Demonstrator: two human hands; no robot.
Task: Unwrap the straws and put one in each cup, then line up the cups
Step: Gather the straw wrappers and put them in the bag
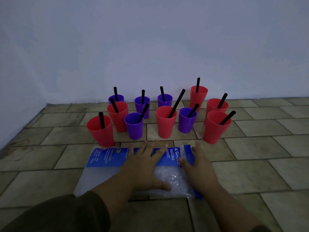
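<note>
My left hand (143, 166) and right hand (197, 171) lie flat, fingers straight, holding nothing, covering much of the bag (107, 158); its print is mostly unreadable. A red cup (118, 120) half-hides a purple cup (121, 98).

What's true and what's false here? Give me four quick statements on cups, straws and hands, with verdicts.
1. The left hand and right hand lie flat on the plastic bag. True.
2. Red cups outnumber purple cups. True.
3. The cups stand in one straight line. False: they form a loose cluster.
4. The front-left red cup lacks a straw. False: a black straw stands in it.
</note>
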